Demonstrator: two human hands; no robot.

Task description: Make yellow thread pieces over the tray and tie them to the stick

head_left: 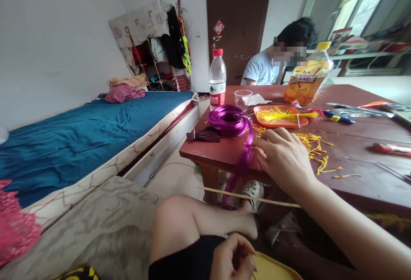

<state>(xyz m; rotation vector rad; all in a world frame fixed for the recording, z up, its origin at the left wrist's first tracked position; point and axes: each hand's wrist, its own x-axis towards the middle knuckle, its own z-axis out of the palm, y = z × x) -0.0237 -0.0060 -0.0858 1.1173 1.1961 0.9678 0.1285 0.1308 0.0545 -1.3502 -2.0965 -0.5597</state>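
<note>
My right hand (284,156) is over the table's front edge, its fingers curled and thumb close to the index finger, at purple strands that hang from a coil of shiny purple thread (228,120). The strands fall past the edge and look blurred. Around this hand lie several small yellow-and-red knotted cords (310,143). My left hand (233,256) is low over my lap, fingers curled in a pinch; what it holds is too small to make out. Beside it is a yellow tray (276,268), partly hidden. A thin light stick (231,193) runs toward my right forearm.
On the red-brown table (353,160) are a dark bundle (204,135), a water bottle (217,78), a plastic cup (242,99), an orange tray (261,121) of yellow strands, a tea bottle (308,76) and a blue pen (338,117). Someone (261,68) sits opposite. A bed (96,130) stands left.
</note>
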